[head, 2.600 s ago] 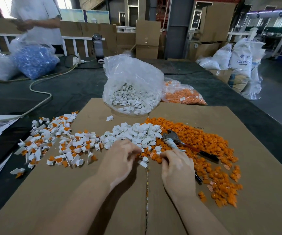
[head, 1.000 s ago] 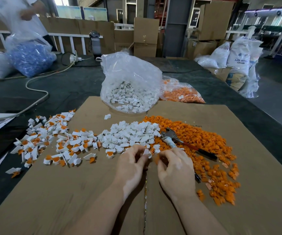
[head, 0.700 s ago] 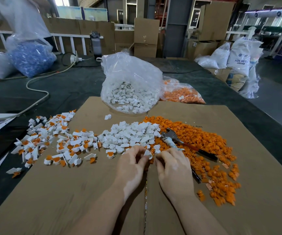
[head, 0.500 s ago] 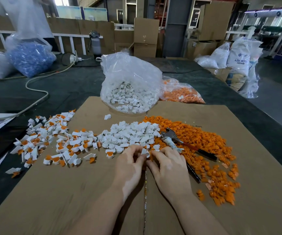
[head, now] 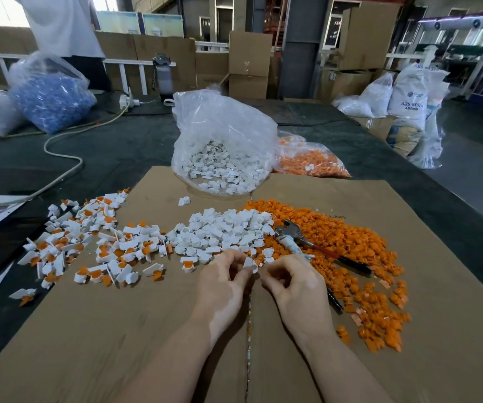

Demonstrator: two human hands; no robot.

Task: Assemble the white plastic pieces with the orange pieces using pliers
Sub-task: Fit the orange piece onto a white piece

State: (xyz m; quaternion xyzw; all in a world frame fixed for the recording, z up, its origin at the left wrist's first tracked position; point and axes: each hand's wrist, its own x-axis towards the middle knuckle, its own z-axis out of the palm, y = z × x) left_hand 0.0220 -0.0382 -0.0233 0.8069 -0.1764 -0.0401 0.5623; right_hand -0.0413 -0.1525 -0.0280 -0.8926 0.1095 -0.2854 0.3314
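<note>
The left hand [head: 225, 282] pinches one white piece [head: 250, 263] between thumb and fingertips, just above the cardboard sheet [head: 112, 338]. The right hand [head: 294, 282] is curled close beside it, fingertips almost meeting the piece; whether it grasps an orange piece cannot be told, as the fingers hide it.

Procedure, as judged: hold the white piece steady with its socket facing the right hand, seat the orange insert squarely by hand, then take up the pliers to press it home. Squeeze evenly; a tilted insert will likely jam or pop out.

The pliers [head: 307, 245] lie released on the cardboard just beyond and right of the right hand, head far-left, handles running near-right, partly under that hand. They rest on the loose orange pieces [head: 350, 242], which may scatter when the tool is lifted.

The unassembled white pieces [head: 223, 231] are heaped just beyond the hands. Finished assemblies [head: 95, 242] spread to the left.

Farther off on the counter [head: 118, 146] stand a clear bag of white pieces [head: 220, 146] and, right of it, a bag of orange pieces [head: 310, 161]. Neither obstructs the work.
</note>
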